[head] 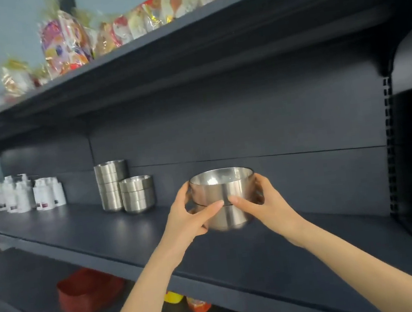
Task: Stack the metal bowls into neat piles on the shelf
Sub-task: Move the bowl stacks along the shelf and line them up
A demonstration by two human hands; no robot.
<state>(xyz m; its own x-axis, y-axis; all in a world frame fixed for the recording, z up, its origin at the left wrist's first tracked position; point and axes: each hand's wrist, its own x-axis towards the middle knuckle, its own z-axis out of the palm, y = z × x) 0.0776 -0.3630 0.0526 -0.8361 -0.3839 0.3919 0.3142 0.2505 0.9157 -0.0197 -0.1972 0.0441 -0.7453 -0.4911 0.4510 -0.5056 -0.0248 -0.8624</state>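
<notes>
Two piles [126, 189] are already stacked far left on the shelf [263, 247]; two nested bowls [224, 200], seemingly unplaced, are gripped by left hand [189, 215] and right hand [265, 204].

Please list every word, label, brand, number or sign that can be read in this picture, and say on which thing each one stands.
No text can be read in this view.
White bottles: dark labels, too small and blurred to read.
Packets: coloured print, too blurred to read.
Held bowls: no marking shows.
Bowl piles: no marking shows.
</notes>
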